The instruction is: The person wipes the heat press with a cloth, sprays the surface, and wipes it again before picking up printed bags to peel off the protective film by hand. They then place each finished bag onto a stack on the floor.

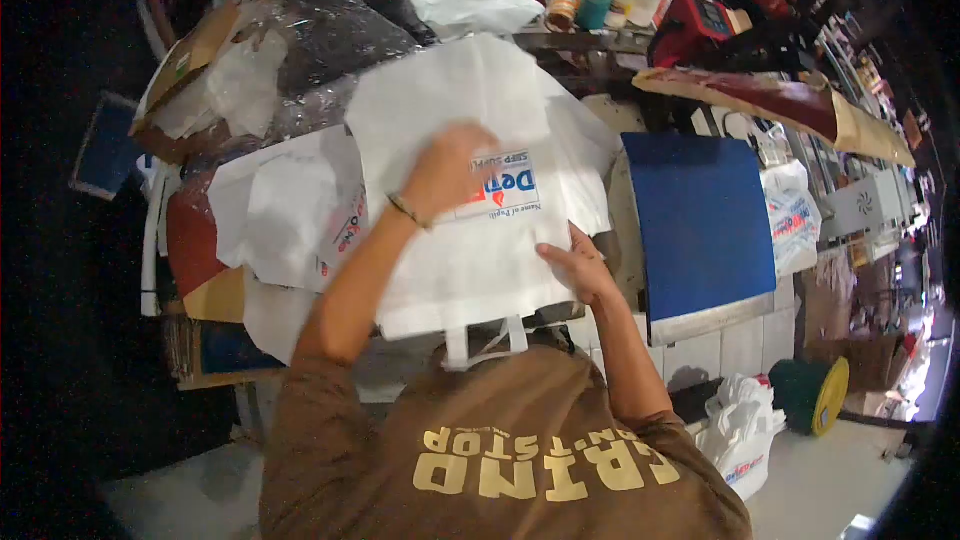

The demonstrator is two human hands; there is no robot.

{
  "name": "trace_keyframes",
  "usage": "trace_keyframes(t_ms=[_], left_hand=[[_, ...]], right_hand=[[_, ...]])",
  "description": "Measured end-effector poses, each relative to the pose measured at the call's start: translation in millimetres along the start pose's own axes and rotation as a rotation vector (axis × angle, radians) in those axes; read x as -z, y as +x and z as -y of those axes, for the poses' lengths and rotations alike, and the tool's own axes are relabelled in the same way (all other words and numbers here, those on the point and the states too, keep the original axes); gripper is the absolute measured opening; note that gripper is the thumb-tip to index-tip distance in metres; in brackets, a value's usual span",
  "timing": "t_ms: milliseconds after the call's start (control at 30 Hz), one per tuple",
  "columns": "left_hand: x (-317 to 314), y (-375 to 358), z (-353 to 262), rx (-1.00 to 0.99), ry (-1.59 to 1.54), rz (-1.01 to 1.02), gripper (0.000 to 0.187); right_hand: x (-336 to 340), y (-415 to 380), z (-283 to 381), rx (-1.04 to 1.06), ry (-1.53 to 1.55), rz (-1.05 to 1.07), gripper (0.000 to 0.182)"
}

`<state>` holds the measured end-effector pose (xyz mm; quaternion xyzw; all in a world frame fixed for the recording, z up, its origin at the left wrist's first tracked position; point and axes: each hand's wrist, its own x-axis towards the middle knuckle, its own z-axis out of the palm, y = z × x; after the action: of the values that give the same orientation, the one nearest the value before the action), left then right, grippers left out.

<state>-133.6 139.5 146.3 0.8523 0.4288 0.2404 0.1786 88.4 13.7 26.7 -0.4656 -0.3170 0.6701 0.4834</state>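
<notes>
A white tote bag with a printed blue and red logo lies before me, its handles towards my body. My left hand is over the bag's print, smeared by motion. Its fingers are too blurred to make out. At the bag's right edge, my right hand grips the fabric, thumb on top and the other fingers partly hidden beneath. More white bags with red print are spread to the left, partly overlapped by the one I hold.
A blue flat board stands to the right. Several paint containers line the back beside a red machine. Black plastic wrap covers things at the back left. A bundle of white bags rests on the floor by a green bin.
</notes>
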Motion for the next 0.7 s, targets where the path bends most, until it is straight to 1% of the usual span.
trace_keyframes(t_ms=[33, 100, 133, 167, 200, 267, 333, 367, 433, 467, 533, 567, 633, 700], left_hand=[[-38, -13, 8, -0.081, -0.091, 0.069, 0.034], [-98, -42, 10, -0.103, -0.115, -0.004, 0.035], [-114, -51, 8, -0.105, -0.126, 0.004, 0.035], [-126, -58, 6, -0.125, -0.095, -0.036, 0.034], [-132, -62, 5, -0.143, -0.061, -0.079, 0.034], [-141, -66, 9, -0.119, -0.106, -0.080, 0.032], [-143, -70, 11, -0.093, -0.142, -0.091, 0.029], [-144, -71, 11, -0.079, -0.180, -0.090, 0.026], [-143, -73, 10, -0.059, -0.221, -0.093, 0.023], [-143, -73, 10, -0.048, -0.250, -0.085, 0.021], [-141, -73, 11, -0.033, -0.278, -0.080, 0.019], [-141, -74, 13, -0.040, -0.300, -0.061, 0.018], [-144, -75, 16, -0.042, -0.321, -0.045, 0.018], [-145, -74, 19, -0.073, -0.313, -0.074, 0.017]], right_hand=[[8, -1, -8, -0.005, 0.006, -0.020, 0.052], [23, 1, -19, -0.115, -0.075, 0.034, 0.049], [26, 0, -20, -0.104, -0.059, 0.084, 0.048], [31, 0, -24, -0.111, -0.060, 0.075, 0.048], [33, 2, -27, -0.134, -0.054, 0.061, 0.048], [38, 2, -36, -0.171, -0.049, 0.051, 0.048], [38, 3, -39, -0.203, 0.004, 0.010, 0.055], [39, 4, -43, -0.209, 0.001, 0.014, 0.055], [39, 4, -46, -0.173, -0.083, 0.034, 0.077], [41, 1, -46, -0.178, -0.087, 0.037, 0.077], [24, -12, -20, -0.194, -0.074, 0.072, 0.076], [25, -11, -21, -0.196, -0.077, 0.076, 0.076], [29, -8, -28, -0.164, -0.009, 0.159, 0.074], [35, -1, -41, -0.159, 0.001, 0.150, 0.072]])
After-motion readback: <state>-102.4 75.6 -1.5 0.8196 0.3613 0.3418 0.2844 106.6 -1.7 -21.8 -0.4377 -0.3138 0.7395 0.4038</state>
